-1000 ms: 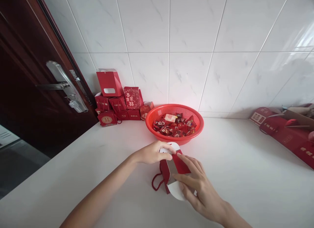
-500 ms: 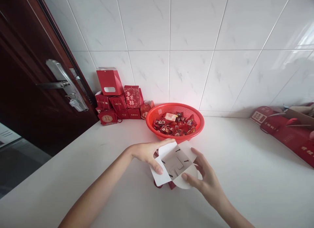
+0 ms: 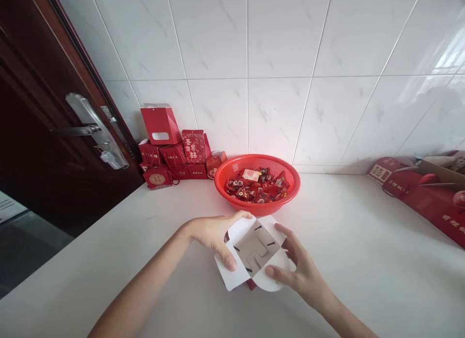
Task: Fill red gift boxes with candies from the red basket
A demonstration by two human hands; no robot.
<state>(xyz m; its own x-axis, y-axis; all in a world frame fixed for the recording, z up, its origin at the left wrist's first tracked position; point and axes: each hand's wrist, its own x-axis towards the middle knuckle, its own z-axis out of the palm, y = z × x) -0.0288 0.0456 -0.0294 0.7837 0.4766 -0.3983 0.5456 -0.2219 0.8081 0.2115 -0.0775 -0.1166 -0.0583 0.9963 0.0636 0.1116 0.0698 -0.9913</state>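
Between both hands is a small gift box [image 3: 258,246], white inside and red outside, with its flaps spread outward and its inside facing up. My left hand [image 3: 214,236] grips it from the left, the thumb pressing on a white flap. From the right, my right hand [image 3: 296,260] holds it, thumb on the rounded flap and fingers behind the far one. Dark cord ends show on the inner walls, and no goods are seen inside. Just beyond the box stands a red plastic basket [image 3: 221,183] holding many red-wrapped candies [image 3: 256,188].
Several red gift boxes [image 3: 174,156] are stacked at the back left by the tiled wall [image 3: 214,105]. More red boxes [image 3: 421,192] lie at the right edge, near a cardboard carton. A dark door [image 3: 43,86] with a metal handle borders the white table [image 3: 174,289] at left.
The box has come slightly down and left in view, held by both hands, and its outer cord loop no longer shows below it. The camera view has shifted a little.
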